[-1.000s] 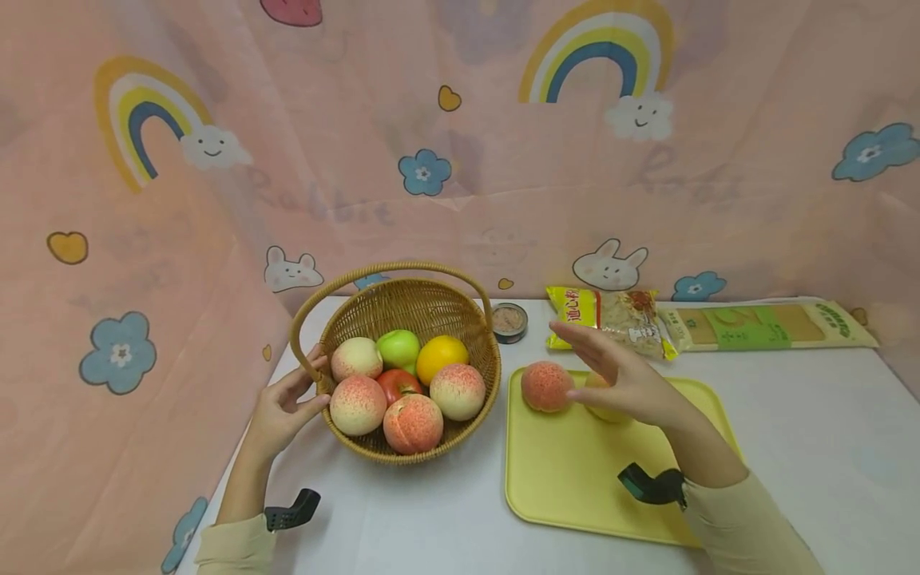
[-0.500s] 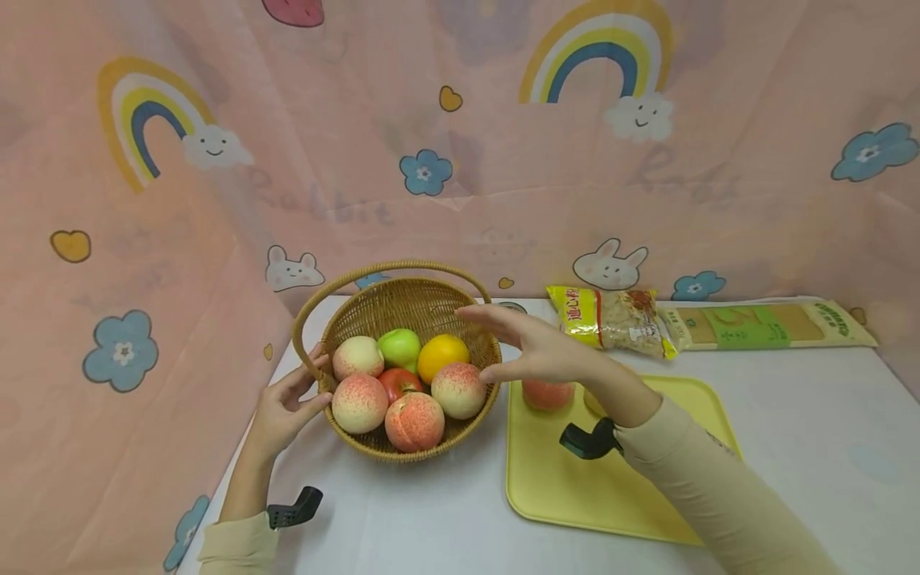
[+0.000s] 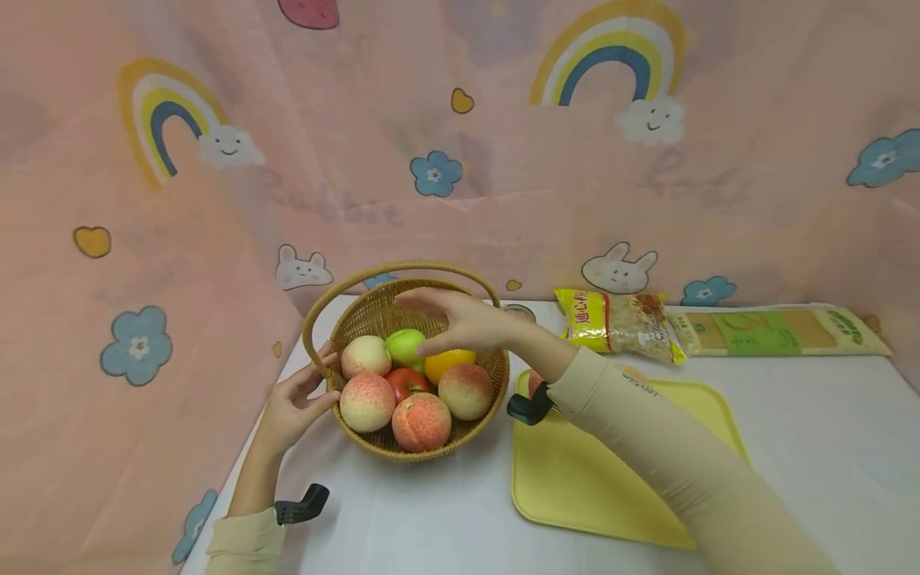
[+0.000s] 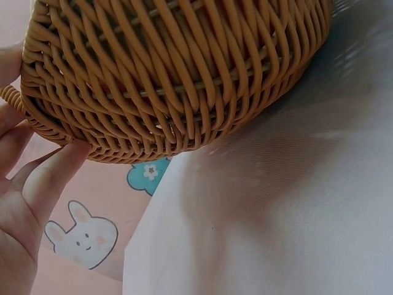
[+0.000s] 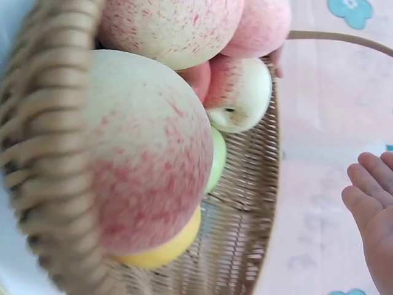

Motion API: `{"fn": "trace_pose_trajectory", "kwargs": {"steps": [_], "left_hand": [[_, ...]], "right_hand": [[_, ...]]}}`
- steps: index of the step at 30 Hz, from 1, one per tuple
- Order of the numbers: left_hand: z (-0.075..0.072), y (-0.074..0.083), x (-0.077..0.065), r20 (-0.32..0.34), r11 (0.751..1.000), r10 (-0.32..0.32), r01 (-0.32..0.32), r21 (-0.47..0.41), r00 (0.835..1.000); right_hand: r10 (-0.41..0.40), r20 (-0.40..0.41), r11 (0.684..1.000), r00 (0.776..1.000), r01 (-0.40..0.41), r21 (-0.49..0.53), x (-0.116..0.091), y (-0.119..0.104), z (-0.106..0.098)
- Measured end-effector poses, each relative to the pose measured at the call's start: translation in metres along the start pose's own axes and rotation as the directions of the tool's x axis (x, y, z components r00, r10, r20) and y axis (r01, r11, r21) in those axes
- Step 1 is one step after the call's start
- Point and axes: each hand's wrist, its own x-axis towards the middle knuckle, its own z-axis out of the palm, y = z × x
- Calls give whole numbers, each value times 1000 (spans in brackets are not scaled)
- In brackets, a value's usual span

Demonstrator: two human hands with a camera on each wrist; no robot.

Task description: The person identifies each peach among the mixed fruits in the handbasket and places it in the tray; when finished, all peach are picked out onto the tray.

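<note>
A wicker basket (image 3: 352,441) with an arched handle leans so its mouth faces me. It holds several peaches (image 3: 421,422), a red fruit (image 3: 406,384), a green fruit (image 3: 402,345) and an orange (image 3: 437,367). At the basket's left side, my left hand (image 3: 286,411) grips the rim by the foot of the handle; thumb and fingers show against the weave in the left wrist view. Above the fruit hovers my right hand (image 3: 470,321), fingers spread and nothing held, partly covering the orange. In the right wrist view that hand (image 5: 376,215) stands apart from the fruit.
A yellow tray (image 3: 575,495) lies to the right, its fruit mostly hidden behind my right sleeve. Along the back are a round tin (image 3: 521,311), a yellow-ended food bag (image 3: 618,323) and a long flat green-labelled packet (image 3: 776,331). A patterned cloth (image 3: 460,231) hangs behind the table.
My right hand has moved left from over the tray to above the basket, its sleeve now covering the tray's fruit. The left hand stays on the basket. The view has shifted slightly.
</note>
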Motion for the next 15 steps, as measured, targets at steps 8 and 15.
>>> {"fn": "trace_pose_trajectory", "kwargs": {"steps": [8, 15], "left_hand": [[1, 0, 2, -1, 1000, -15, 15, -2, 1000], [-1, 0, 0, 10, 999, -35, 35, 0, 999]], "right_hand": [[73, 72, 997, 995, -74, 6, 39, 3, 15], [165, 137, 986, 977, -159, -55, 69, 8, 25]]}}
